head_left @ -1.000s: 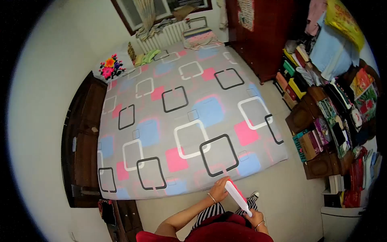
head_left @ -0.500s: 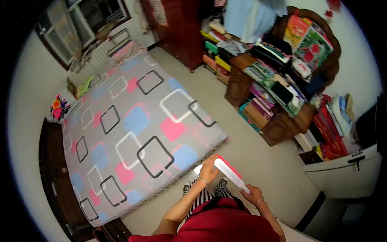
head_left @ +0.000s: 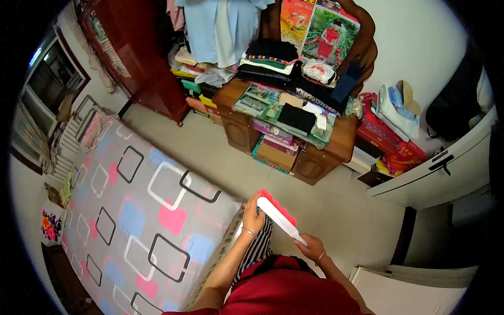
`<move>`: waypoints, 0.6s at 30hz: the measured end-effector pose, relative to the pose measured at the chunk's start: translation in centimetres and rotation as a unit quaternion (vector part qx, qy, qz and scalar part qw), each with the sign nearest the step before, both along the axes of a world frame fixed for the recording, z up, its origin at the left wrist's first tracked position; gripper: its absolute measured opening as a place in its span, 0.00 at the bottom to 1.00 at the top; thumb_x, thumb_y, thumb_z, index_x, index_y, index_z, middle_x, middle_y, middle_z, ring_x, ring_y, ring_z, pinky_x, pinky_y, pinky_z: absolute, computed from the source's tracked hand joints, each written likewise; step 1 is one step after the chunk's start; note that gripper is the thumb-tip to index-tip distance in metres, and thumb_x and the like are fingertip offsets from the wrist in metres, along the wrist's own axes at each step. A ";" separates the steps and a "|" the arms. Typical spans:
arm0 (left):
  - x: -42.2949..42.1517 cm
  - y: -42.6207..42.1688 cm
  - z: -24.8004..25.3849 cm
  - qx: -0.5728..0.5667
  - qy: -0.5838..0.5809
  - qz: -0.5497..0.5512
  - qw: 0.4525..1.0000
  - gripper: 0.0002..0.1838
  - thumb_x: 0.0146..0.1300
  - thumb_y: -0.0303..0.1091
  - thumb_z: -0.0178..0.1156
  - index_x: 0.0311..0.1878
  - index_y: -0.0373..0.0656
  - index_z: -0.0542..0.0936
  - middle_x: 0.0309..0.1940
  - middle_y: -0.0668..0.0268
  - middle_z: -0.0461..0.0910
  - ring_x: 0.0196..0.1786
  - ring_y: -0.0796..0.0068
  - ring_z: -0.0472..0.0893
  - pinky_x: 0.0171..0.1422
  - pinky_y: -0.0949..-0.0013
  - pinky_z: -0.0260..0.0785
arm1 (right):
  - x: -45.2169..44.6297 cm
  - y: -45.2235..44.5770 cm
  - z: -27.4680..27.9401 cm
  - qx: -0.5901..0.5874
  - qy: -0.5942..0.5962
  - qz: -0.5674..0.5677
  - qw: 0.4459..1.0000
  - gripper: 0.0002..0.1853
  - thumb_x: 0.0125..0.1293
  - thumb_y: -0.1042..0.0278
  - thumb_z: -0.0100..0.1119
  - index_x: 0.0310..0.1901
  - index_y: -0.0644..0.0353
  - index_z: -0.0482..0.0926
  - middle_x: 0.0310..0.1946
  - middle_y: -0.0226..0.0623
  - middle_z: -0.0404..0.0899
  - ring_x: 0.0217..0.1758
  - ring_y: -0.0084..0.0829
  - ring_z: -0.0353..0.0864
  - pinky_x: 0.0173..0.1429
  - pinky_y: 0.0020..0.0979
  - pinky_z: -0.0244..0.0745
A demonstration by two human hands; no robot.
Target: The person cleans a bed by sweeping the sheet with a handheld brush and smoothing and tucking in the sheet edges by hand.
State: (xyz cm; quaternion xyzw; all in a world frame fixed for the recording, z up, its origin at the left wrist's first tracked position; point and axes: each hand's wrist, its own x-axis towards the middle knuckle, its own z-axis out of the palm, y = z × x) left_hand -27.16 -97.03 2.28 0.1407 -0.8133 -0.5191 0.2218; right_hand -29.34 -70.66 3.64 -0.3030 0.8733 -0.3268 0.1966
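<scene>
A white brush (head_left: pixel 281 218) with red bristles is held in front of my body, over the floor beside the bed. My right hand (head_left: pixel 311 248) is closed around the end of its handle. At the other end, my left hand (head_left: pixel 253 212) has its fingers at the brush head, wrapped against the bristle side. How firmly they press is partly hidden. The bed (head_left: pixel 197 207), covered by a grey sheet with squares in pink, blue, black and white, lies to the left of both hands.
Ahead stands a wooden dresser (head_left: pixel 344 144) piled with folded clothes and boxes. A red wardrobe (head_left: pixel 134 58) is at the upper left. Red boxes (head_left: pixel 386 144) sit right of the dresser, near a white door (head_left: pixel 420 184). Tiled floor (head_left: pixel 210 152) runs between bed and dresser.
The view has turned right, from the bed toward the dresser and door. Both hands have kept hold of the brush, and the bed has shifted to the left of the view.
</scene>
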 end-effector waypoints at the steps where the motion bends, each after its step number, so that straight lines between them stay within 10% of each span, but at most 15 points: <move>1: -1.8 -0.5 -0.1 -0.004 -0.002 -0.004 1.000 0.28 0.52 0.22 0.54 0.60 0.38 0.65 0.59 0.50 0.66 0.63 0.52 0.64 0.68 0.59 0.53 | -1.9 -0.6 -0.4 -0.019 0.035 0.014 0.999 0.12 0.60 0.58 0.57 0.36 0.58 0.77 0.26 0.40 0.77 0.27 0.39 0.77 0.32 0.35 0.70; 9: -18.9 -6.6 -1.3 0.379 0.028 -0.087 0.921 0.36 0.55 0.15 0.50 0.68 0.42 0.53 0.65 0.60 0.60 0.64 0.68 0.64 0.64 0.68 0.60 | -19.2 -6.7 0.1 0.012 0.084 0.002 0.996 0.13 0.60 0.59 0.57 0.42 0.58 0.76 0.32 0.41 0.78 0.32 0.42 0.77 0.36 0.36 0.72; 11: -22.8 -6.9 0.1 0.575 0.050 -0.060 0.814 0.40 0.53 0.17 0.51 0.70 0.45 0.49 0.68 0.67 0.53 0.59 0.68 0.68 0.61 0.65 0.65 | -22.0 -7.2 -0.8 0.046 0.117 -0.026 0.992 0.16 0.60 0.60 0.55 0.49 0.54 0.74 0.36 0.41 0.78 0.36 0.43 0.77 0.38 0.38 0.73; 18: -37.0 -7.4 -0.6 0.585 -0.036 -0.079 0.807 0.33 0.63 0.29 0.52 0.69 0.48 0.51 0.58 0.68 0.66 0.56 0.74 0.69 0.58 0.67 0.65 | -34.2 -8.9 2.1 0.068 0.019 -0.066 0.995 0.18 0.62 0.57 0.51 0.54 0.49 0.71 0.39 0.44 0.76 0.39 0.48 0.75 0.41 0.46 0.70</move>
